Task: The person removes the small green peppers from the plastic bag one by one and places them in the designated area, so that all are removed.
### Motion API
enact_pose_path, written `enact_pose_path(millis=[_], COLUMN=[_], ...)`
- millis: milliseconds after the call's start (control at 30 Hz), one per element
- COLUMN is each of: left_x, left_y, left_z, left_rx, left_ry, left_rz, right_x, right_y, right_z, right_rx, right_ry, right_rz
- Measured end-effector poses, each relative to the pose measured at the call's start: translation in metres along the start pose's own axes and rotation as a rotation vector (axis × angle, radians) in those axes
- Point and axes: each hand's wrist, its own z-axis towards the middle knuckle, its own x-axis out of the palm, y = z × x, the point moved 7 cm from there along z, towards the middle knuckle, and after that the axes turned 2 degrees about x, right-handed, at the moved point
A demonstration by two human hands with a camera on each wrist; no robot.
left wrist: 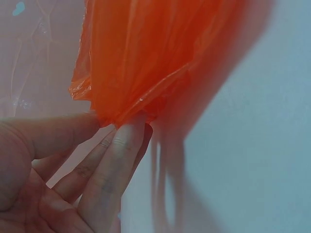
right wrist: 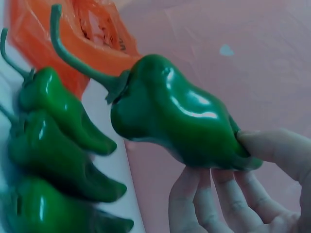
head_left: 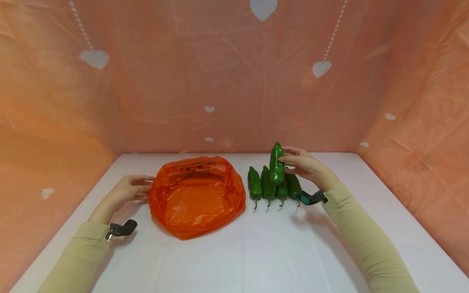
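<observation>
My right hand (head_left: 302, 165) holds a green pepper (head_left: 276, 162) up above the table, gripping it near its tapered end. In the right wrist view that pepper (right wrist: 175, 116) has its curved stem pointing away from the thumb. Below it several more green peppers (head_left: 255, 183) lie side by side in a row, stems toward me. On the left, my left hand (head_left: 126, 191) pinches the side edge of an orange plastic bag (head_left: 194, 207) between thumb and fingers. The bag's mouth stands wide, with dark print on its far inner wall. In the left wrist view the bag's edge (left wrist: 121, 109) bunches at the fingertips.
A white table (head_left: 220, 264) carries the bag and peppers. Pinkish-orange sheeting (head_left: 234, 89) with white hearts closes off the back and both sides. Dark wrist straps (head_left: 313, 198) sit on both forearms.
</observation>
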Motion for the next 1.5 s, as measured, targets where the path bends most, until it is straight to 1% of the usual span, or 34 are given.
enact_pose_path(millis=[200, 367, 433, 600, 900, 933, 1033, 1167, 1500], left_x=[-0.002, -0.002, -0.002, -0.002, -0.003, -0.003, -0.003, -0.004, -0.006], left_y=[0.001, 0.003, 0.003, 0.001, 0.000, 0.000, -0.001, -0.002, -0.003], left_z=[0.001, 0.003, 0.003, 0.004, 0.005, 0.006, 0.006, 0.007, 0.006], left_rx=[-0.009, -0.036, -0.036, -0.012, -0.023, -0.022, -0.023, -0.027, -0.044], left_ry=[-0.002, -0.003, -0.002, 0.000, 0.003, 0.003, 0.004, 0.003, 0.001], left_rz=[0.010, 0.024, 0.027, 0.012, 0.001, -0.002, -0.008, -0.013, -0.015], right_x=[-0.016, -0.030, -0.035, -0.052, -0.080, -0.082, -0.087, -0.091, -0.093], right_y=[-0.002, -0.007, -0.010, -0.015, -0.030, -0.031, -0.037, -0.043, -0.057], right_z=[-0.011, -0.020, -0.024, -0.031, -0.040, -0.041, -0.042, -0.041, -0.036], right_rx=[0.018, 0.034, 0.039, 0.042, 0.095, 0.103, 0.144, 0.193, 0.214], right_ry=[-0.013, -0.028, -0.029, -0.036, -0.107, -0.106, -0.132, -0.140, -0.110], right_rz=[-0.005, 0.002, 0.002, -0.018, -0.028, -0.046, -0.037, -0.013, -0.103])
